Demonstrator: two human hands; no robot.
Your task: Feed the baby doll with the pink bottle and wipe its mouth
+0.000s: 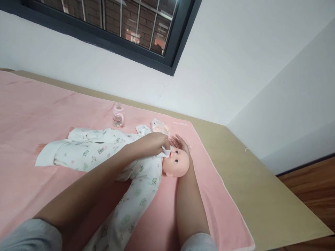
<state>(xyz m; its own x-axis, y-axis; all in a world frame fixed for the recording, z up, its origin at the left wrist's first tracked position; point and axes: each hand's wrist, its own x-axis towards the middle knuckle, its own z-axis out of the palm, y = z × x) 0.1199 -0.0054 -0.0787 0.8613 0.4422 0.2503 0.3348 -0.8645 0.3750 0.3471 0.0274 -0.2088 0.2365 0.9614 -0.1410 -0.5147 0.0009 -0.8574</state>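
Note:
A baby doll (pixel 177 163) in a white printed outfit (pixel 141 174) lies on its back, its bare head towards the right. My left hand (pixel 154 143) reaches across its chest and pinches a small white wipe (pixel 166 152) at the doll's mouth and chin. On the far side of the head, my right hand (pixel 180 142) curves with its fingers stretched out. The right wrist and forearm run behind and beside the head. Whether the right palm touches the doll cannot be made out.
A pink blanket (pixel 86 101) covers most of the tan surface (pixel 251 184). Beyond the doll stand a pink-topped baby bottle (pixel 118 115) and a small plastic packet (pixel 160 127). A white wall with a dark-framed window (pixel 171 64) rises behind.

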